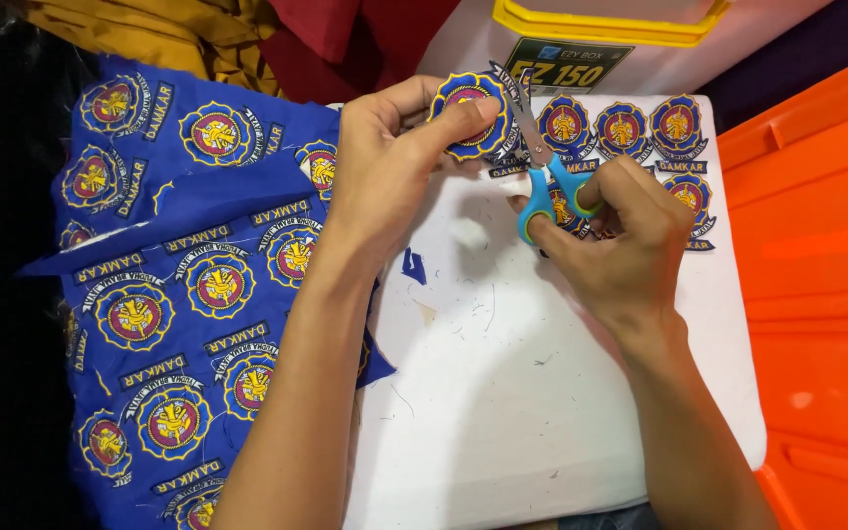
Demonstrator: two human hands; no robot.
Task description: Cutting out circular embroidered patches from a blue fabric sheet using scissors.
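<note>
Two hands work over a white board (542, 393), seen from above. Far left: a blue cloth sheet (164, 294) lies spread and partly folded, printed or stitched with round blue-and-gold badges and small curved and straight label strips; roughly a dozen round badges show on it, some cut off by the frame edge or hidden under the forearm, so no exact count. Behind it, mustard-yellow cloth (149, 29) and dark red cloth (345, 39) lie bunched.

Left hand (385, 167): thumb and fingers are pinched together on one cut-out round badge (465, 113), held raised above the top left part of the board. Scissors (540, 167), blue handles with green inner rims, meet the badge at its right edge; blades are slightly parted. Right hand (620, 245): thumb and fingers are threaded through the loops and closed around the handles.

On the board, along the top edge right of the scissors: three loose round badges (622, 128) in a row, a fourth (691, 196) below them, and more partly hidden behind the right hand. Small blue scrap (414, 267) and thread bits lie on the board.

Containers: one white plastic box with yellow lid (606, 20) stands behind the board; contents cannot be seen. Far right: an orange plastic surface (826, 294), perhaps a bin lid.
</note>
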